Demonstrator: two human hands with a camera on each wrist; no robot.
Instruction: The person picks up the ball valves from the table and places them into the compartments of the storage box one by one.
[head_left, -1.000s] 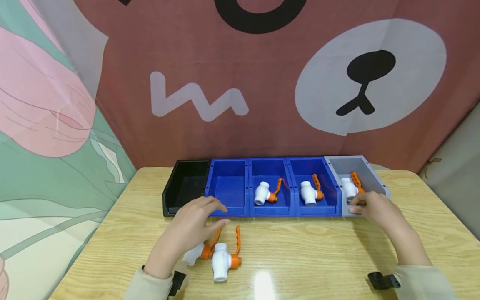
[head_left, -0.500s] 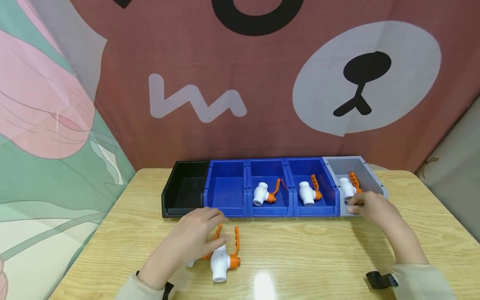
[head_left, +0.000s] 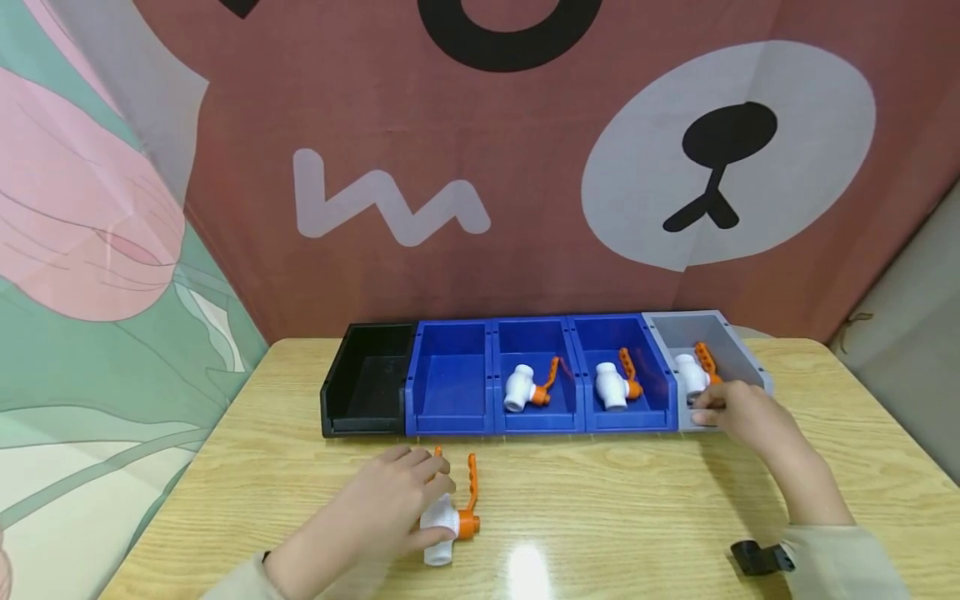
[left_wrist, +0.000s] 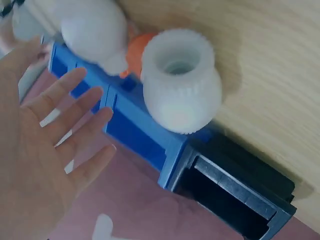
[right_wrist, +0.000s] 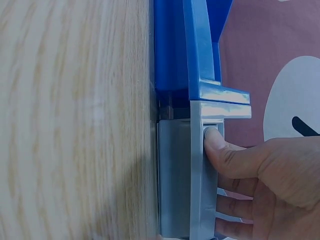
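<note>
Two orange-handled ball valves (head_left: 442, 515) lie on the counter (head_left: 600, 500) by my spread, empty left hand (head_left: 393, 500), at what I judge the pick-up step, calling for fingers curled round one, while my right hand (head_left: 750, 417) pinches the grey bin (right_wrist: 175, 180).

Left valve (head_left: 438, 452): head view, mostly behind your left hand (head_left: 393, 504) (only an orange tip shows)
Gray bin (right_wrist: 175, 175): right wrist view, hides fingertips of your right hand (right_wrist: 272, 172)
</note>
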